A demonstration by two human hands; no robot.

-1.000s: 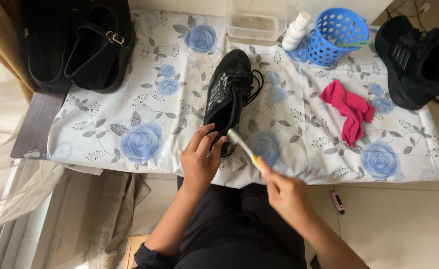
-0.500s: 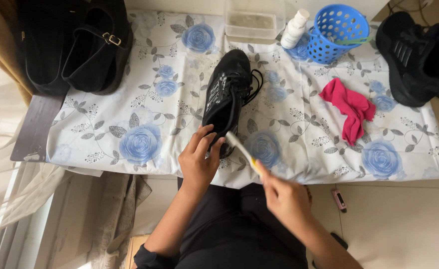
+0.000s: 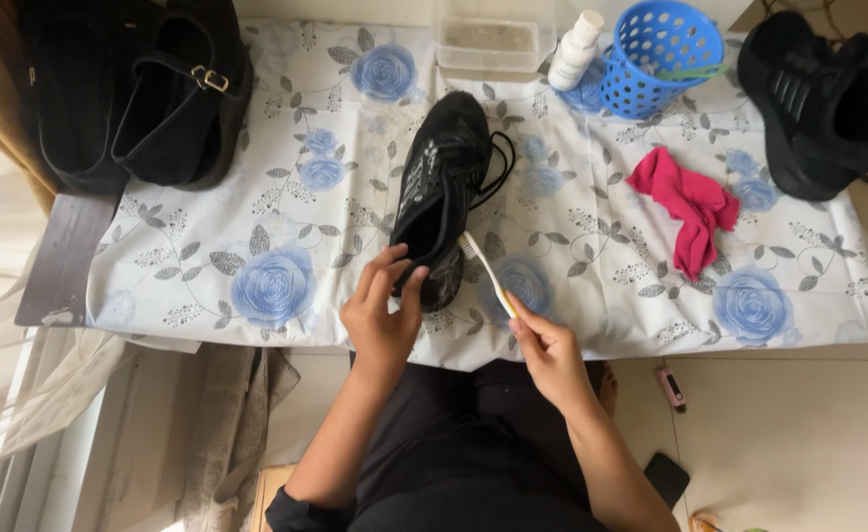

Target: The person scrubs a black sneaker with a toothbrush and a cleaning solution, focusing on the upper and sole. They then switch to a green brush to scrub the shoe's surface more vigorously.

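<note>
A black lace-up shoe (image 3: pixel 444 182) lies on the table's flowered white cloth (image 3: pixel 286 227), heel towards me. My left hand (image 3: pixel 383 315) grips the shoe's heel with fingers curled on it. My right hand (image 3: pixel 544 350) holds a white and yellow toothbrush (image 3: pixel 486 273) by its handle. The bristle head rests against the right side of the shoe's heel.
At the back stand a clear plastic tub (image 3: pixel 486 44), a small white bottle (image 3: pixel 574 49) and a blue perforated basket (image 3: pixel 659 54). A pink rag (image 3: pixel 685 202) lies right of the shoe. Black sneakers (image 3: pixel 818 99) sit far right, black buckled shoes (image 3: pixel 138 89) far left.
The toothbrush head has moved slightly along the shoe's heel side. My left hand stays on the heel.
</note>
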